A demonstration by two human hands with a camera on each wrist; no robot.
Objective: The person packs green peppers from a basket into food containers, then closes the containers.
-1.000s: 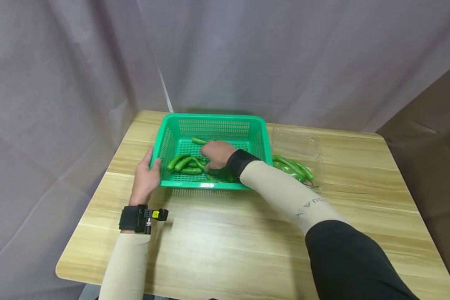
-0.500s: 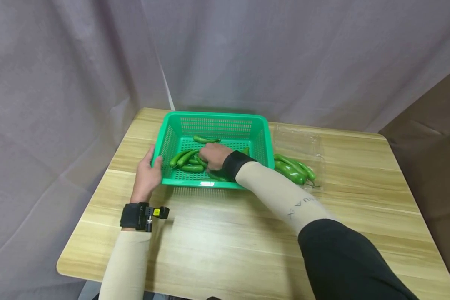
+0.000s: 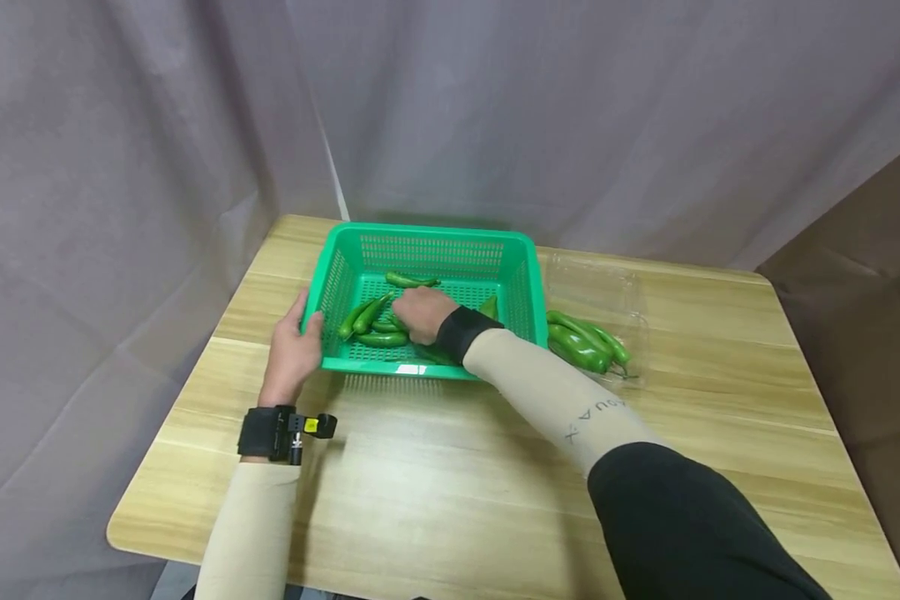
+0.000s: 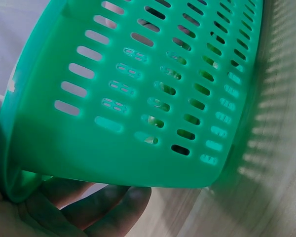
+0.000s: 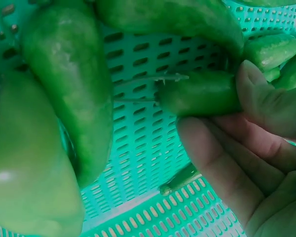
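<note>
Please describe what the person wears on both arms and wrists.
Both hands are bare. The left arm has a beige sleeve and a black wrist strap carrying a small camera with a yellow mark. The right arm has a beige sleeve with dark letters, a black cuff, and black cloth above.

wooden table, grey curtain backdrop

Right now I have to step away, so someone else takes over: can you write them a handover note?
Left hand grips the green basket by its left wall.
Right hand is inside the basket, pinching a green pepper.
Done: several peppers lie in the basket.
Left: a few more peppers lie in the clear tray to the basket's right, on the wooden table.
</note>
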